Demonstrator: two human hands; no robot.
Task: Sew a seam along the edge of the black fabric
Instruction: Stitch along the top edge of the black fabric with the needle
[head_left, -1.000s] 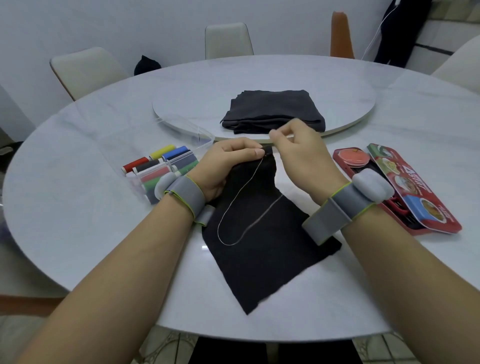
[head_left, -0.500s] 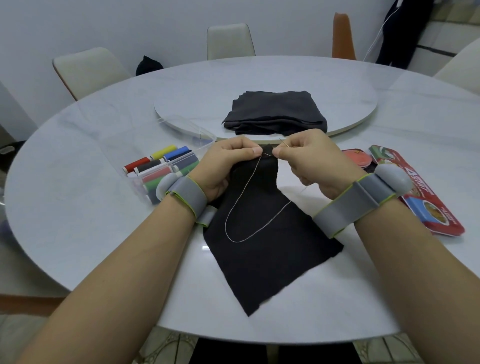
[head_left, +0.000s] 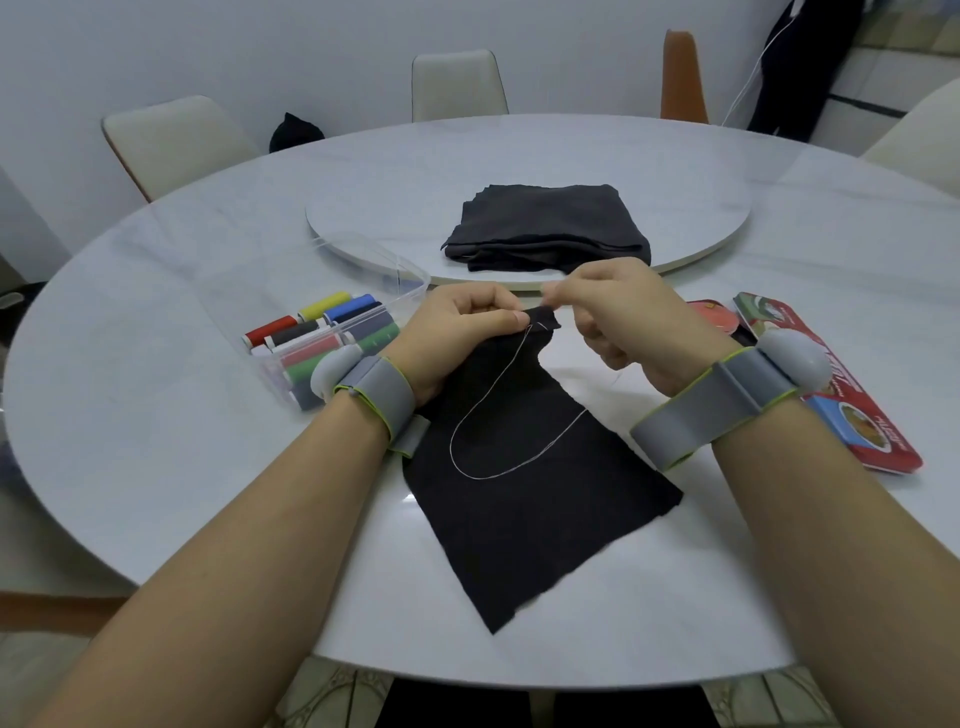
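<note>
A big round white table (head_left: 156, 415) fills the room, with pale chairs (head_left: 457, 83) behind it. The black fabric (head_left: 519, 519) lies flat on it in front of me, with its top end lifted between both hands.

The left hand (head_left: 457, 332) has its fingers curled and pinches the top edge between thumb and finger. The right hand (head_left: 618, 317) is curled too, with its fingertips pinched together just beside that edge. I think they hold the needle, but it is too thin for me to see. A pale thread (head_left: 467, 457) runs from the edge in 1 long loop over the cloth and on under the right hand.

To do this stitch well, I would hold the edge tight and flat and poke close to it. Then I would pull slowly so the loop does not knot.

The fabric looks soft, thin and floppy, with rough cut edges. The table is hard and shiny.
</note>
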